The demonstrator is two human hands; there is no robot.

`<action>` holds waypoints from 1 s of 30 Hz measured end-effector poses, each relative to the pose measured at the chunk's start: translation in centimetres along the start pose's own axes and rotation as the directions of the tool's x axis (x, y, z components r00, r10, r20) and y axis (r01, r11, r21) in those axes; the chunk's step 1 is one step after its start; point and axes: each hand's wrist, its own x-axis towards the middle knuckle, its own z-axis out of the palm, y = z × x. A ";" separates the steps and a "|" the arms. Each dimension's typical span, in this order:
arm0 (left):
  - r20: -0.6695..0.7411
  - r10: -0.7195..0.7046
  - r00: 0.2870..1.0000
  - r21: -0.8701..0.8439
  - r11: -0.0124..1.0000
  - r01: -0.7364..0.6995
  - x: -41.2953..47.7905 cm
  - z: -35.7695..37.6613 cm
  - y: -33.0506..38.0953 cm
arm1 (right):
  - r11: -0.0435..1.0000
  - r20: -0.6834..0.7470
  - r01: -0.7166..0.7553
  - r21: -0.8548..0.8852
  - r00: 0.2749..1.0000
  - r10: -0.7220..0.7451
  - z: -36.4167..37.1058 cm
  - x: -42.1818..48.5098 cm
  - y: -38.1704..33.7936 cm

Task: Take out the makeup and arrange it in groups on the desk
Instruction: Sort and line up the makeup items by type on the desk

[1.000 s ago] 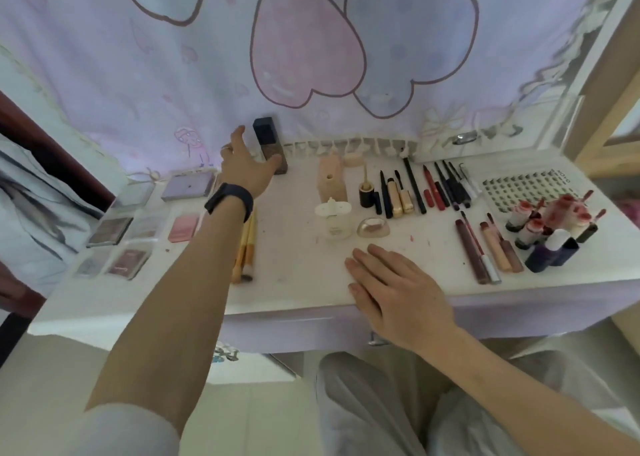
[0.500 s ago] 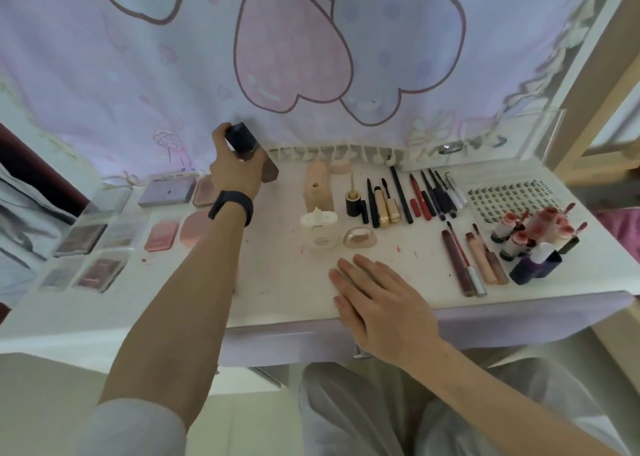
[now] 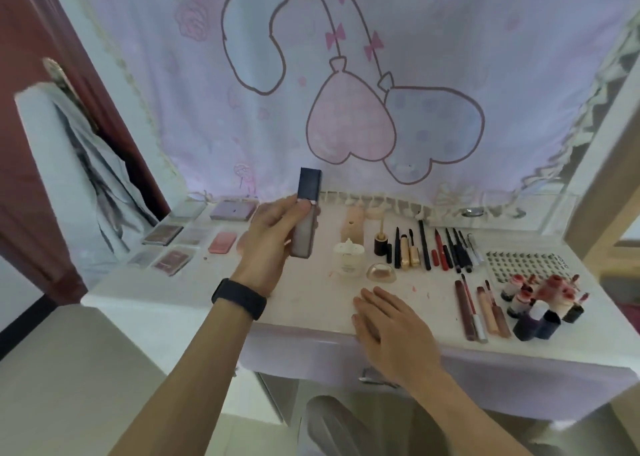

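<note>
Nearest the camera, the right hand [image 3: 388,327] lies palm down on the front edge of the pale desk [image 3: 311,303], its fingers straight and slightly spread, holding nothing. Just below it is a metal drawer handle [image 3: 372,377]. To the right along the same front strip lie a few lip gloss tubes [image 3: 481,312] side by side, with a tight cluster of small bottles [image 3: 540,300] just beside them. The left forearm reaches forward with a dark wristband [image 3: 239,298] on it. The left hand [image 3: 273,241] is raised over the middle of the desk, its fingers and thumb wrapped round the lower body of a tall rectangular bottle [image 3: 306,223]. The bottle is frosted, nearly upright, with its dark cap on top, and it is well apart from the right hand. Just right of it stand a white jar [image 3: 349,258] and a gold dome compact [image 3: 380,271], with a peach bottle [image 3: 354,225] behind them. Farther right, a row of pencils and mascaras [image 3: 436,248] lies parallel, pointing away from the camera, beside a lash tray [image 3: 523,265]. On the left side sit the eyeshadow palettes [image 3: 173,248] in rows and a pink blush compact [image 3: 222,241]. Behind everything hangs a lilac curtain [image 3: 346,75] printed with heart balloons, its fringed hem touching the back of the desk.
</note>
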 end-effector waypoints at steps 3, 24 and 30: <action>0.078 -0.068 0.995 0.038 0.997 0.066 -3.5 1.8 -0.3 | 0.913 0.040 -0.214 0.348 0.976 0.213 -2.0 0.2 0.1; 0.291 0.124 0.949 0.650 0.702 -0.291 -10.1 12.9 -9.2 | 0.465 0.068 -0.302 0.832 0.888 0.454 -11.5 -5.6 4.2; 0.308 0.139 0.941 0.613 0.727 -0.308 -10.0 13.3 -8.4 | 0.547 0.068 -0.331 0.769 0.893 0.445 -10.8 -6.0 4.8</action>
